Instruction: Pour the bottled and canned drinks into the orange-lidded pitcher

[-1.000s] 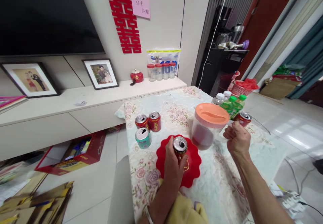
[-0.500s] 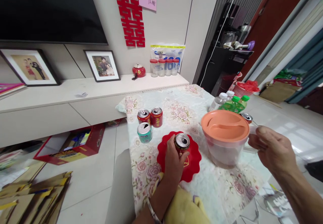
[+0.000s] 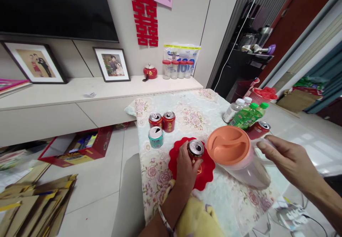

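Over a red scalloped mat, my left hand is closed around a dark-rimmed drink can, which stands upright with its top opened. My right hand grips the handle of a clear plastic pitcher with an orange lid. The pitcher is tilted leftward, its lid close to the can but apart from it. Left of the mat stand two red cans and a teal can, all opened.
White-capped and green-capped bottles stand at the table's right, with another red can beside them. A yellow cloth lies at the near edge. Behind the flowered tablecloth is a white cabinet with jars.
My right hand has tipped the pitcher from upright toward the can, so its lid has swung left and down. The left hand still holds the can. The view has shifted slightly.
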{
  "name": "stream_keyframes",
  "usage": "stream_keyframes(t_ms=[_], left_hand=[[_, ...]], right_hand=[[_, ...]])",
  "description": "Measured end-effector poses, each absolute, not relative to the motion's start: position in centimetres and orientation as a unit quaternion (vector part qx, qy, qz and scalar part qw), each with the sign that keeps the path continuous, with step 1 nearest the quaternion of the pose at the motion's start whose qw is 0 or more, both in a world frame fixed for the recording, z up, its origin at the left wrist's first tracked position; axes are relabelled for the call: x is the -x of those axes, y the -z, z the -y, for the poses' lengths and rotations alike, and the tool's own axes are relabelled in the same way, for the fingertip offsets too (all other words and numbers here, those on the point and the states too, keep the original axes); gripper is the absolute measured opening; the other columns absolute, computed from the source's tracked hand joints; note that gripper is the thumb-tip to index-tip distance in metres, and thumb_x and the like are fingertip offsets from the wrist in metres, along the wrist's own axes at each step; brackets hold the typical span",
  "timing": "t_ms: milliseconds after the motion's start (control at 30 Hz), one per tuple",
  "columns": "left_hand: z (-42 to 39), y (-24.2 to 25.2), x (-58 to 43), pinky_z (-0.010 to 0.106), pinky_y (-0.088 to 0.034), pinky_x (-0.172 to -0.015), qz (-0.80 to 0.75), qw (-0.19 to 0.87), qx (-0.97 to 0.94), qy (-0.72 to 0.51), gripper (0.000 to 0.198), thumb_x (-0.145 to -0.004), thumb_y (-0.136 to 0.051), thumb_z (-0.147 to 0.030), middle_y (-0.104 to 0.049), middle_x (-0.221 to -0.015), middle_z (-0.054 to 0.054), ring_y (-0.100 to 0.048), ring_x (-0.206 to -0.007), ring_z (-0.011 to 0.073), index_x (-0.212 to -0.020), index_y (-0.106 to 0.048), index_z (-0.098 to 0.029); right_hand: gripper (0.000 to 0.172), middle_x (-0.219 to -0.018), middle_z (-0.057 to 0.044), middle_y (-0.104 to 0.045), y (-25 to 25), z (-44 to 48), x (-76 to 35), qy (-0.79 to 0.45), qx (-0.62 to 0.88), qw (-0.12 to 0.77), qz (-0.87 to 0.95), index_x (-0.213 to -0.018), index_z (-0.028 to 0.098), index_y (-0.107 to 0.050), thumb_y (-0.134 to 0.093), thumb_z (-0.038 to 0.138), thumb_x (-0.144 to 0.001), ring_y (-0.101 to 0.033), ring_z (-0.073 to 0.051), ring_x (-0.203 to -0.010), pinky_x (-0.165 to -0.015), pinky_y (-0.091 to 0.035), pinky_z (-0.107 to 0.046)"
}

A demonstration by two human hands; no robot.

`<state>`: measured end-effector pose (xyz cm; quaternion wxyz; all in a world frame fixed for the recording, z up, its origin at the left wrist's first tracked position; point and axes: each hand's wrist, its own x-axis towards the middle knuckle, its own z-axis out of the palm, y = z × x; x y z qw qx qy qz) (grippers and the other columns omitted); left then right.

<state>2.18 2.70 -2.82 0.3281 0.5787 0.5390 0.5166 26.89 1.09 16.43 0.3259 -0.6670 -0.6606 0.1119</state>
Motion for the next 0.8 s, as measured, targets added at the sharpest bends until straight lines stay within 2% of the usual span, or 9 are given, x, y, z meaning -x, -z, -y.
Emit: stream_keyframes(t_ms=[133,333,533,800], left_hand=[[-2.7,2.9,-2.3,0.060,-0.049,-0.114,-0.542,0.317,-0.580,-0.520,0.074,-0.078,-0.071,-0.012,-0.060,-0.142,0.018,-0.059,-0.136,0.0364,-0.146,-0.043,-0.019],[-2.7,2.9,-2.5,0.060,-0.048,-0.114,-0.550,0.312,-0.578,-0.516,0.074,-0.078,-0.072,-0.012,-0.060,-0.143,0.018,-0.059,-0.136,0.0368,-0.146,-0.042,-0.019],[-2.7,2.9,-2.5,0.058,-0.051,-0.110,-0.555,0.311,-0.574,-0.515,0.073,-0.079,-0.074,-0.014,-0.062,-0.139,0.018,-0.061,-0.133,0.0369,-0.145,-0.045,-0.019],[-2.7,3.0,-2.4,0.062,-0.048,-0.113,-0.537,0.320,-0.579,-0.523,0.072,-0.079,-0.075,-0.016,-0.061,-0.143,0.020,-0.060,-0.135,0.0381,-0.145,-0.044,-0.019]], right_hand=[[0.073,-0.051,0.005,-0.037,-17.0,-1.2,-26.5,-0.104,0.661,0.281,0.688,-0.057,0.023,-0.052,-0.052,0.093,-0.078,-0.035,-0.013,-0.048,-0.046,-0.031,-0.027],[0.077,-0.050,0.002,-0.051,-17.3,-1.5,-26.3,-0.066,0.649,0.235,0.720,-0.066,0.022,-0.063,-0.042,0.094,-0.082,-0.044,-0.015,-0.045,-0.046,-0.038,-0.029],[0.076,-0.050,0.003,-0.047,-17.2,-1.8,-26.0,-0.050,0.641,0.229,0.731,-0.065,0.022,-0.062,-0.042,0.092,-0.085,-0.042,-0.014,-0.045,-0.046,-0.038,-0.029],[0.075,-0.046,0.004,-0.044,-17.7,-2.1,-25.6,-0.033,0.628,0.227,0.743,-0.065,0.023,-0.063,-0.043,0.093,-0.084,-0.041,-0.015,-0.042,-0.044,-0.036,-0.030]])
